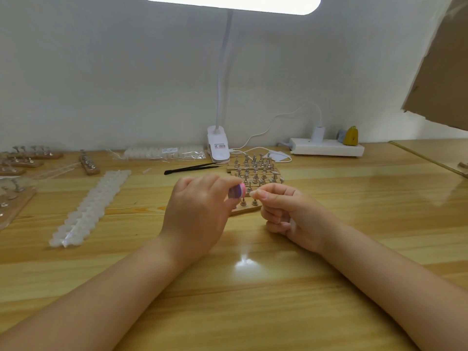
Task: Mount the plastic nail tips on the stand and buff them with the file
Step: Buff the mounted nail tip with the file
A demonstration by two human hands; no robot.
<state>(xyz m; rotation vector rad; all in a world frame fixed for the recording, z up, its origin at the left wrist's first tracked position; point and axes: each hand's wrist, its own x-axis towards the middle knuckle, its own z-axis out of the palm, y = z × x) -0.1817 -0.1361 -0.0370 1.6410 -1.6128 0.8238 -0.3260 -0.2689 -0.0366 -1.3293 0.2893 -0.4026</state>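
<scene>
My left hand (196,211) grips a small pink and purple file block (237,191) at its fingertips. My right hand (288,211) pinches a small clear nail tip (250,194) between thumb and forefinger, close to the file's end. Both hands hover over a low wooden stand (249,209) with metal pegs on the desk; its left part is hidden behind my left hand. A long strip of white nail tips (90,209) lies to the left.
More wooden peg stands (255,169) sit just behind the hands, others (27,158) at far left. Black tweezers (192,168), a bag of tips (164,152), a clip lamp (218,145) and a power strip (326,146) line the back. A cardboard sheet (440,79) hangs at upper right.
</scene>
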